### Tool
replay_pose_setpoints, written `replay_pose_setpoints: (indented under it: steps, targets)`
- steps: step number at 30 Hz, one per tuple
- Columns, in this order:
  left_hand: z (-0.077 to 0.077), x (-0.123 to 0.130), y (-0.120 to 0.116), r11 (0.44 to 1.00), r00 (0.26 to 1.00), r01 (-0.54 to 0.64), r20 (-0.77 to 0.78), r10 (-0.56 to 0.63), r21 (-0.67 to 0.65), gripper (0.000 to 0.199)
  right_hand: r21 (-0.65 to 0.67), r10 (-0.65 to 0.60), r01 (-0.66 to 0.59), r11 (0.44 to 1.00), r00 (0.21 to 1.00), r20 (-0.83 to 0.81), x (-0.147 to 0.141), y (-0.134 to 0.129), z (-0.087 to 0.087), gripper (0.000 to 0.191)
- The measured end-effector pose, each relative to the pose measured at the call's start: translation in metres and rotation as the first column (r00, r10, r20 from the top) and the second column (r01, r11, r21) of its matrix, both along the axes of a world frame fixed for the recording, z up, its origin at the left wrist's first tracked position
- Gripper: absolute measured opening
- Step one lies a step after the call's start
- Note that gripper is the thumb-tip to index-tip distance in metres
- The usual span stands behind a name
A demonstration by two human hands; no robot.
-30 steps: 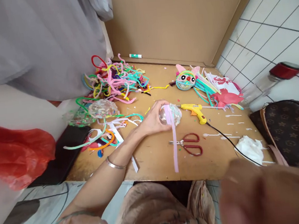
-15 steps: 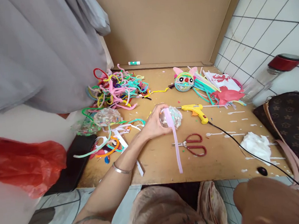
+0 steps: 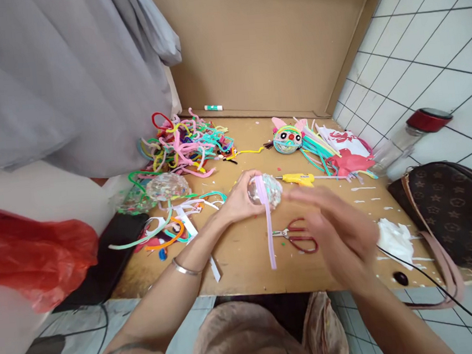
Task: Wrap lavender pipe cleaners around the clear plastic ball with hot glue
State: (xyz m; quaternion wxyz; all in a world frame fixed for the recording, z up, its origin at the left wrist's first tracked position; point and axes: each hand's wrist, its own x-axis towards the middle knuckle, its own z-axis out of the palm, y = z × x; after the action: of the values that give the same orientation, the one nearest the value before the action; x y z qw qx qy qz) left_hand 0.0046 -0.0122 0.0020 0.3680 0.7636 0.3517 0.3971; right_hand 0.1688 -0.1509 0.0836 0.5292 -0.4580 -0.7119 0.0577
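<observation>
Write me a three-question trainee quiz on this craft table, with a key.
1. True or false: the left hand holds a clear ball with a pink strip hanging from it.
2. Which tool lies on the table just beyond the right hand?
A. stapler
B. red scissors
C. hammer
3. Fill in: the yellow glue gun lies near the ball, on its ____ side in the picture.

Key:
1. True; the strip drapes over the ball and hangs toward the table edge.
2. B; the hand partly covers them but is not shut on anything.
3. Right.
</observation>
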Motion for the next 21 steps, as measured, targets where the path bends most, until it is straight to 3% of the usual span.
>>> replay_pose_setpoints:
  steps: [5,8,14,21]
  targets:
    - [0.001,0.000,-0.001,0.998,1.000,-0.019,0.021,0.020,-0.060,0.081,-0.023,-0.056,0.054,0.998,0.997,-0.056,0.012,0.081,-0.022,0.029]
    - [0.004,0.000,-0.001,0.995,0.999,-0.030,0.025,0.032,-0.093,0.079,0.047,-0.055,0.057,0.997,0.998,-0.026,0.015,0.105,-0.037,0.030]
    - [0.010,-0.001,-0.001,0.994,0.999,-0.037,-0.004,0.037,-0.107,0.073,0.112,-0.003,-0.016,0.994,0.986,0.164,0.005,0.089,-0.054,0.040]
    - [0.009,-0.001,-0.004,0.999,0.998,-0.025,-0.065,0.026,0.027,0.072,0.208,-0.011,-0.033,0.978,0.979,0.206,0.003,0.081,-0.051,0.024]
